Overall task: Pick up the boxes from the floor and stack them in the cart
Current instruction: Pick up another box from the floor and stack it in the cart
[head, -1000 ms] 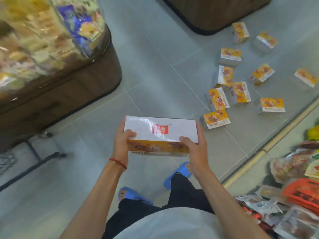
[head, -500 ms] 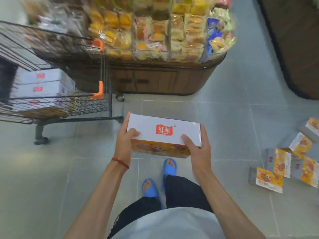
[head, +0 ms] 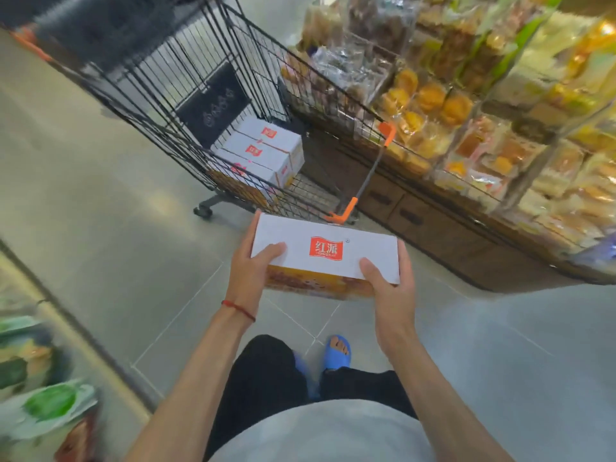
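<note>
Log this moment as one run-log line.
phase: carry | box gripped by left hand and right hand | cart: boxes stacked inside | next: place

You get bright, even light with soft glare on the floor tiles (head: 110, 208). The far cart (head: 186, 95) and snack shelves (head: 500, 111) are motion-blurred; wide-angle distortion bends the edges.

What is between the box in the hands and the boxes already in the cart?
In the head view, the cart's black wire wall stands between the held box and the stacked boxes. Both hands, left hand and right hand, grip the box.
</note>
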Motion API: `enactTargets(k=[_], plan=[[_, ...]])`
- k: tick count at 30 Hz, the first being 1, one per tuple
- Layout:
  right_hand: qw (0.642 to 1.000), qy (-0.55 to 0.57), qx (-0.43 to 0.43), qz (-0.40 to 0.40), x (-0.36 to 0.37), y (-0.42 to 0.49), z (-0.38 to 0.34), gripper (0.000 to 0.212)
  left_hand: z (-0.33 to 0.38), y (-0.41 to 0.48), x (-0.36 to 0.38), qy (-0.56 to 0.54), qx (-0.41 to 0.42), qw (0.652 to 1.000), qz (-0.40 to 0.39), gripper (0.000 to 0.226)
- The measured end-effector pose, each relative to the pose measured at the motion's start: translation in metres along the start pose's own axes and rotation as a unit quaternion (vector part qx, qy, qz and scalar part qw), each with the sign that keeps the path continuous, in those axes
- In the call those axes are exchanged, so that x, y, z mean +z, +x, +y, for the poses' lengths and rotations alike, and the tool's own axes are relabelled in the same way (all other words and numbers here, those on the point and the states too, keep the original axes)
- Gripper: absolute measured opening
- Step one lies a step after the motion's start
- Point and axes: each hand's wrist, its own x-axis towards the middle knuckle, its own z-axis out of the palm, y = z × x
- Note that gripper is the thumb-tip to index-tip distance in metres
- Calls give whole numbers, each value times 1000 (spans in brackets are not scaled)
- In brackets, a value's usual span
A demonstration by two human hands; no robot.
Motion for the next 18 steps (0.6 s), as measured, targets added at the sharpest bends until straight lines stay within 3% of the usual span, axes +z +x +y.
enactTargets(k=[6, 12, 18], plan=[[999, -7, -7, -37, 71, 49, -21, 67, 34, 71, -32, -30, 45, 998, 43, 60], [1000, -8, -21, -6, 157, 100, -42, 73, 71, 168, -72, -46, 57, 997, -2, 67], [999, -33, 6, 32, 224, 138, -58, 84, 107, 260, -99, 15, 55, 996, -69, 67]])
